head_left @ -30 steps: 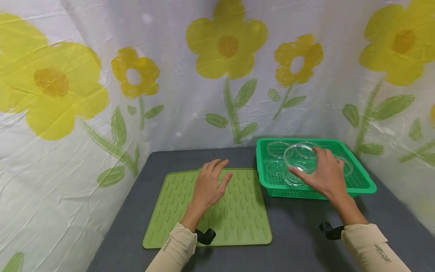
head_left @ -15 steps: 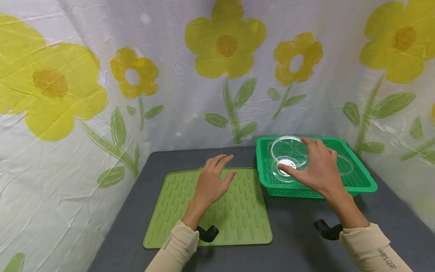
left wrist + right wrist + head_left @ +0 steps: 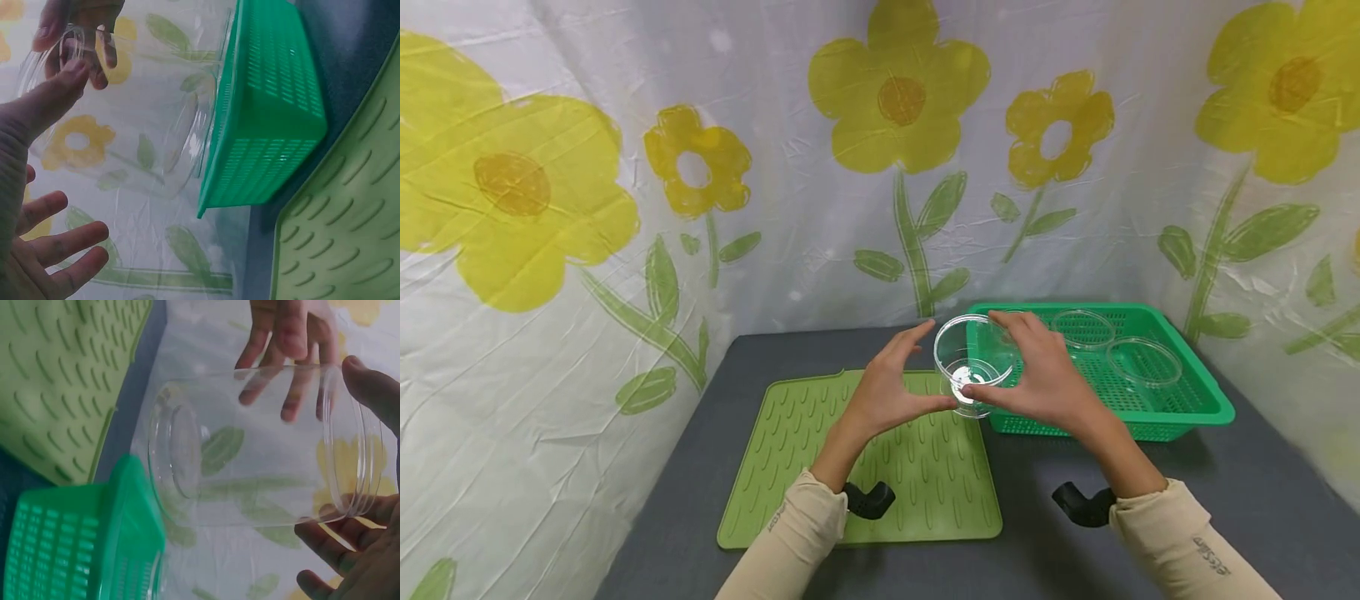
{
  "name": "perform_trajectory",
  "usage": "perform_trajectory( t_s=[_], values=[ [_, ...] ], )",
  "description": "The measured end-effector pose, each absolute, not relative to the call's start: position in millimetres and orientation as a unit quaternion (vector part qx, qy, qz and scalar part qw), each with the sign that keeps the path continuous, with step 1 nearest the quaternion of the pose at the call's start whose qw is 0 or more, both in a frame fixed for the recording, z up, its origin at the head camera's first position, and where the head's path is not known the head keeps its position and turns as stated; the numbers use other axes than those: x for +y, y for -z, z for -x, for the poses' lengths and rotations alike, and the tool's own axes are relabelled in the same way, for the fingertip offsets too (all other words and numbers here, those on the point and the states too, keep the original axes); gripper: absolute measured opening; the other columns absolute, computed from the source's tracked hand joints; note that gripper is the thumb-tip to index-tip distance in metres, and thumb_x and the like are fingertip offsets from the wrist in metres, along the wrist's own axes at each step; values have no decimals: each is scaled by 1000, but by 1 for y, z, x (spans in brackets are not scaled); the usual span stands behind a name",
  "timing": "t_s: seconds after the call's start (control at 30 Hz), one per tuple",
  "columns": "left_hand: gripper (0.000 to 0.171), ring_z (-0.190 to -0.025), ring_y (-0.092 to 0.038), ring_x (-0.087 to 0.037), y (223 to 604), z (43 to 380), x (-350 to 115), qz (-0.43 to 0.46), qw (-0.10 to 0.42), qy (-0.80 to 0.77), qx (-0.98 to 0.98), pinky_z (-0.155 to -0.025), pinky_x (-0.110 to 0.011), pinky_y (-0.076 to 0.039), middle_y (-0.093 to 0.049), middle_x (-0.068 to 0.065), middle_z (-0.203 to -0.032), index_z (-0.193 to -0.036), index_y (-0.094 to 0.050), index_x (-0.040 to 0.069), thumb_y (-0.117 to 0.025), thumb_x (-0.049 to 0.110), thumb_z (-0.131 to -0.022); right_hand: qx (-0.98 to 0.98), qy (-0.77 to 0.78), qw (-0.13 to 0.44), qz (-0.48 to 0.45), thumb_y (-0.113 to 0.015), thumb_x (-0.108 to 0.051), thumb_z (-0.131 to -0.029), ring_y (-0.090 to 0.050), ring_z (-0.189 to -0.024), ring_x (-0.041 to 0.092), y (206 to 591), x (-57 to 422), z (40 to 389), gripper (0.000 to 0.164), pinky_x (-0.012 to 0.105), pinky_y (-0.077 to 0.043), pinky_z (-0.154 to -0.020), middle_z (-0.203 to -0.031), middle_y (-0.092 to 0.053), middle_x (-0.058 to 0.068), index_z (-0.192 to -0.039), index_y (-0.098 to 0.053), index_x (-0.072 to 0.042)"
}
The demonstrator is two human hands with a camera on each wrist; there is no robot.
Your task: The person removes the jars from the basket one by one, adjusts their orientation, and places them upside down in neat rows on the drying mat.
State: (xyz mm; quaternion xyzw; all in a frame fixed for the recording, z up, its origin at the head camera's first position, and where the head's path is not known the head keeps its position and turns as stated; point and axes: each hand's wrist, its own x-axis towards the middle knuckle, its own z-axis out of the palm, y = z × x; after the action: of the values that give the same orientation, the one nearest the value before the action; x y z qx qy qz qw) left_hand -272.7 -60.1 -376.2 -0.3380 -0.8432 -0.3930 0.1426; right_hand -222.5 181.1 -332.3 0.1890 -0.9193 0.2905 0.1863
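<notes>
A clear jar [image 3: 973, 354] with a ringed rim hangs upright in the air over the gap between mat and basket. My right hand [image 3: 1047, 375] grips it near the rim, thumb in front and fingers round the far side, as the right wrist view shows the jar [image 3: 250, 456] beside the curled fingers [image 3: 331, 544]. My left hand [image 3: 883, 392] is spread on the jar's left side with its thumb close to the wall. Whether that thumb touches the jar, I cannot tell. The left fingers [image 3: 69, 244] are apart and fairly straight.
A green plastic basket [image 3: 1213, 408] stands at the back right, with more clear jars [image 3: 1142, 362] in it. To its left a textured green mat [image 3: 925, 492] lies on the dark grey table [image 3: 1030, 533]. A flower-printed curtain [image 3: 790, 208] encloses the back and sides.
My right hand has carried the jar left, out from over the basket. My left hand has turned and shifted slightly right, so both hands now flank the jar.
</notes>
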Motion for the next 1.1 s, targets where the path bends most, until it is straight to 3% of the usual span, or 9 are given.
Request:
perform_trajectory(
  t_s=[0.27,0.6,0.73,0.97,1.1],
  values=[
    [108,-125,-63,-31,379,271,-63,347,128,408,-835,-98,-51,-54,-51,-5,-153,-159,-36,19,-95,38,-70,-915,-296,165,-221,-90,-44,-75,-55,-119,33,335,167,224,102,67,-27,-109,-143,-50,16,-155,-38,-7],
    [103,-112,-70,-35,386,272,-69,350,121,449,-813,-95,-52,-55,-58,-5,-145,-158,-34,24,-92,31,-74,-905,-309,169,-238,-90,-40,-76,-55,-119,34,341,160,229,102,64,-29,-107,-141,-51,16,-157,-37,-6],
    [99,-115,-68,-31,392,270,-73,335,125,460,-812,-94,-47,-56,-58,-3,-145,-158,-36,27,-91,30,-75,-901,-323,158,-244,-92,-38,-75,-54,-125,37,344,159,231,108,64,-28,-106,-145,-50,18,-159,-32,-7],
    [96,-123,-65,-31,400,268,-76,323,129,476,-808,-95,-46,-56,-58,-6,-143,-156,-38,23,-91,27,-76,-870,-405,139,-244,-92,-27,-77,-50,-132,39,354,157,234,108,62,-43,-106,-149,-47,16,-162,-27,-12],
    [95,-121,-66,-30,404,268,-77,322,142,473,-808,-93,-44,-57,-58,-7,-143,-156,-38,23,-90,29,-77,-860,-424,144,-247,-92,-24,-76,-47,-135,40,358,155,234,112,64,-41,-107,-152,-47,16,-163,-23,-15]
  ],
)
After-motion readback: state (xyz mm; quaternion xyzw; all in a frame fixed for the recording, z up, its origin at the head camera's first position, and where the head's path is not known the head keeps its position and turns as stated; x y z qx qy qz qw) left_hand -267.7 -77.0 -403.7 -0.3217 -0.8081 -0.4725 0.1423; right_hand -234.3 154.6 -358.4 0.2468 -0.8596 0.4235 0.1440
